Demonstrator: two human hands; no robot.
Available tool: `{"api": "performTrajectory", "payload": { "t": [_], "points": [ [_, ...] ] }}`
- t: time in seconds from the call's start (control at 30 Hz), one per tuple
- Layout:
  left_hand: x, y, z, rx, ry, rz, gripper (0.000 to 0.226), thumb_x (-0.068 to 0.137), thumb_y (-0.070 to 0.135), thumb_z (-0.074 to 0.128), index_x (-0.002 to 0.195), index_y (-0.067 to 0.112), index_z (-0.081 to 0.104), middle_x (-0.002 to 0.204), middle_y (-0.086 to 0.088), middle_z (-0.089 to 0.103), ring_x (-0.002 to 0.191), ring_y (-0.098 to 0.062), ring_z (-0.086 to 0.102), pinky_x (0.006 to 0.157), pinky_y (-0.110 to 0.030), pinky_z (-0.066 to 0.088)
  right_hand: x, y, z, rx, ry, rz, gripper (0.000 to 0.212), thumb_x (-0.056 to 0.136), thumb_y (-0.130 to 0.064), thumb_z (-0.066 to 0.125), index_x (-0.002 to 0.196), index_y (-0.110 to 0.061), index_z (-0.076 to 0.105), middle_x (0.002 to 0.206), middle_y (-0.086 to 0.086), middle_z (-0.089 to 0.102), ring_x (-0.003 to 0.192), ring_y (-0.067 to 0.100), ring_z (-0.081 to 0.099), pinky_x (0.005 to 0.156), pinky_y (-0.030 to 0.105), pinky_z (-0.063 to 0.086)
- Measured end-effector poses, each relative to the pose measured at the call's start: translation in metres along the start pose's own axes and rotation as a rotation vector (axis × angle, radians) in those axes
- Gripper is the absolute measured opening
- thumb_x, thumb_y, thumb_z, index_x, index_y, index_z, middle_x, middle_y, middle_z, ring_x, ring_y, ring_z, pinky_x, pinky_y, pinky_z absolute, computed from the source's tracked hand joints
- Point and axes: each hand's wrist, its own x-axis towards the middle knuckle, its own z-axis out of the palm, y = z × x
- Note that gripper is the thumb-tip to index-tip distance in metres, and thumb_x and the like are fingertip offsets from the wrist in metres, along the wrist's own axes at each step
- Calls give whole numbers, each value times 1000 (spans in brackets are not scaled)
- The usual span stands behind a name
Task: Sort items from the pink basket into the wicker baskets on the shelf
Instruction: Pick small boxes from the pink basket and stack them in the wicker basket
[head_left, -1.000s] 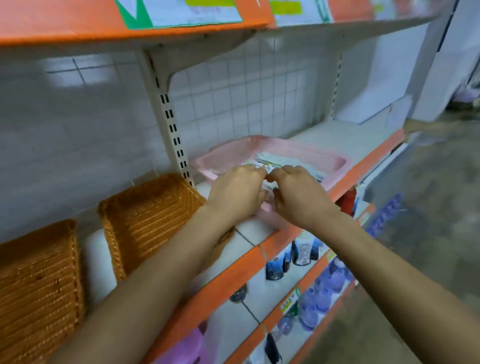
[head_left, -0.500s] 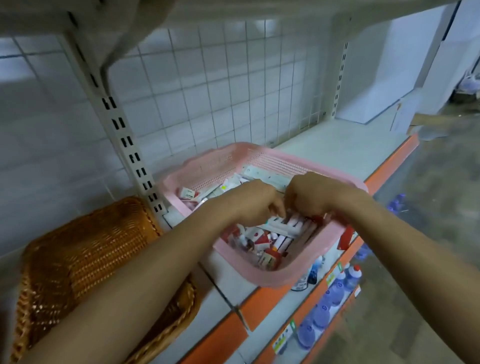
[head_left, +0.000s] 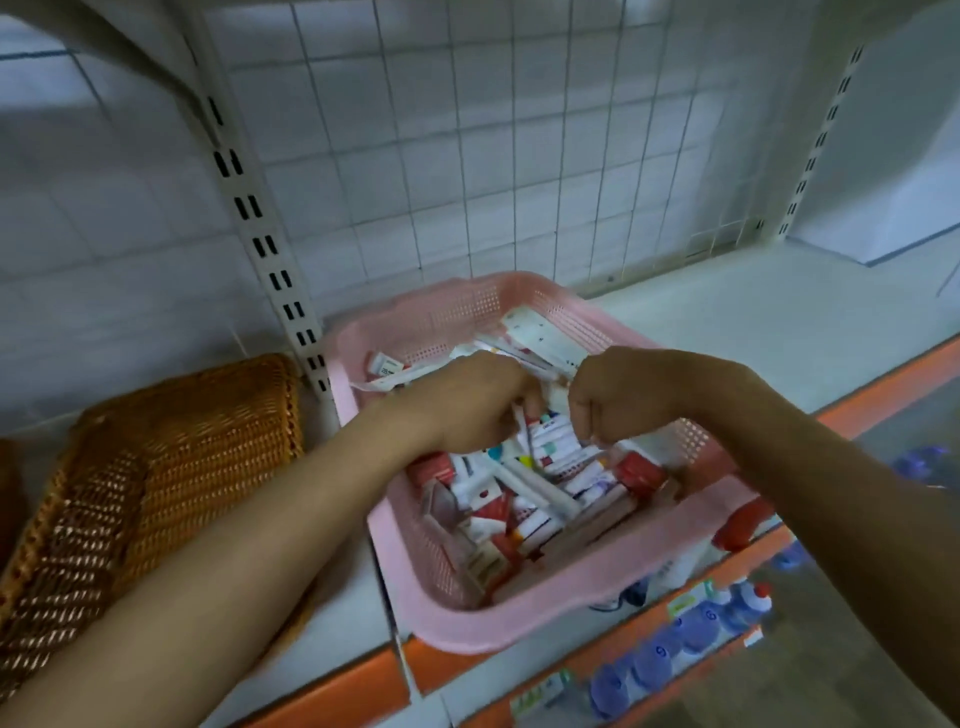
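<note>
The pink basket (head_left: 467, 642) stands on the white shelf at centre, filled with several small red-and-white boxes (head_left: 519, 499). My left hand (head_left: 462, 405) and my right hand (head_left: 639, 395) are both inside it, side by side over the middle of the pile. Their fingers curl down around boxes, and the fingertips are hidden among them. A long white pack (head_left: 384, 382) sticks out from under my left hand. A wicker basket (head_left: 171, 457) sits just left of the pink one, under my left forearm.
A slotted upright post (head_left: 260, 234) rises between the two baskets, with a wire grid (head_left: 467, 156) behind. Bare white shelf (head_left: 779, 332) stretches to the right. Below the orange shelf edge are blue bottles (head_left: 675, 654) and a red cap (head_left: 743, 525).
The view has tipped down and closer onto the pink basket. Both hands have gone from its near rim down into the pile of boxes.
</note>
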Motion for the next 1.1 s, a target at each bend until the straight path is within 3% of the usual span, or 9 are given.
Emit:
{"api": "performTrajectory", "payload": {
  "t": [0.13,0.23,0.33,0.43,0.6,0.8,0.9,1.0,1.1],
  "points": [
    [-13,11,-3,-8,-20,-114,1,85,20,60,85,22,60,79,11,58,77,-12,50,71,-29,41,0,2,9,-92,-36,-31,19,73,-30,76,74,-17,62,92,2,66,91,21,63,85,40,53],
    [-25,25,-5,34,-87,-245,18,89,37,56,81,21,53,66,11,45,72,-14,45,65,-28,35,-5,-1,12,-113,-46,-22,36,69,-35,80,66,-22,46,77,-5,54,85,20,60,81,39,53],
    [-39,37,-7,17,-203,-377,32,83,54,61,92,23,59,79,8,56,79,-16,52,71,-30,45,-9,-5,13,-180,-88,-14,34,67,-34,79,70,-20,48,76,-5,52,83,19,59,76,34,51],
    [-50,50,-8,-2,-262,-506,48,72,59,70,106,28,57,96,7,59,90,-16,53,79,-34,49,-12,-5,16,-226,-112,-28,26,72,-21,70,63,-15,46,65,-3,49,65,18,53,59,27,40],
    [-50,71,3,118,-209,-630,61,72,58,71,118,23,51,108,-2,59,100,-24,55,82,-38,49,-18,-6,19,-289,-70,-70,23,79,-6,53,62,-15,41,62,-1,42,55,16,40,50,24,29],
    [-54,81,5,92,-125,-686,49,79,46,69,116,22,50,106,-5,60,98,-27,55,80,-38,49,-24,-6,20,-283,-85,-122,6,85,-10,52,91,-12,54,76,0,48,72,19,49,53,25,34],
    [-57,86,1,-23,-23,-693,45,80,37,71,118,25,51,100,3,60,95,-21,55,82,-33,48,-28,-6,17,-212,-42,-126,19,83,-7,58,70,-13,46,67,2,46,60,17,45,50,24,32],
    [-61,87,-5,-139,114,-704,45,80,28,72,121,27,52,105,3,65,94,-15,57,84,-25,46,-32,-5,11,-50,106,-99,29,83,-14,67,61,-13,49,65,5,50,61,20,52,52,24,38],
    [-65,89,-6,-168,220,-668,46,80,23,73,123,25,59,109,2,66,84,-8,54,76,-15,38,-34,-7,4,175,330,-107,15,87,-21,64,82,-8,68,84,11,66,78,25,63,66,28,50]
  ]
}}
